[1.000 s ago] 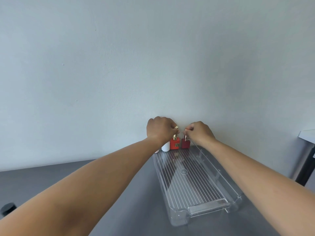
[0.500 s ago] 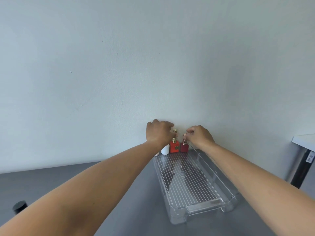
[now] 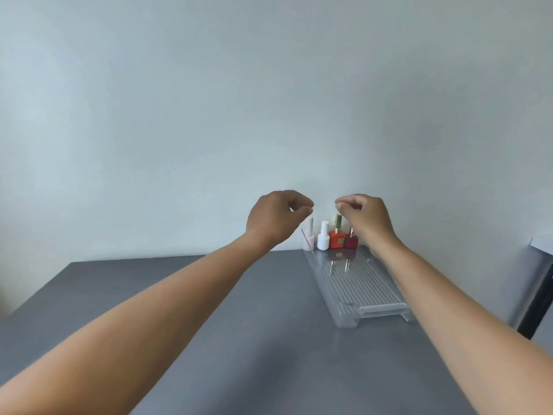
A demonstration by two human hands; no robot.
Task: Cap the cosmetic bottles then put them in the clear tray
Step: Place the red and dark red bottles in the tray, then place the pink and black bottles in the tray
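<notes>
Four small cosmetic bottles stand in a row at the far end of the clear tray (image 3: pixel 363 290), against the wall: a pale pink one with a silver cap (image 3: pixel 309 241), a white one (image 3: pixel 323 241), an orange-red one with a gold cap (image 3: pixel 337 238) and a dark red one (image 3: pixel 351 241), whose top is hidden behind my right wrist. My left hand (image 3: pixel 276 218) and my right hand (image 3: pixel 366 218) hover just above the row. Their fingers are loosely curled and hold nothing.
The tray lies lengthwise on a grey table (image 3: pixel 209 310), with a plain wall right behind the bottles. The corner of a white surface (image 3: pixel 542 244) on a dark leg (image 3: pixel 537 307) stands at the right. The table's left edge runs at the far left.
Both hands have let go of the caps on the orange-red and dark red bottles and risen above them. The view has pulled back, so more of the table shows.
</notes>
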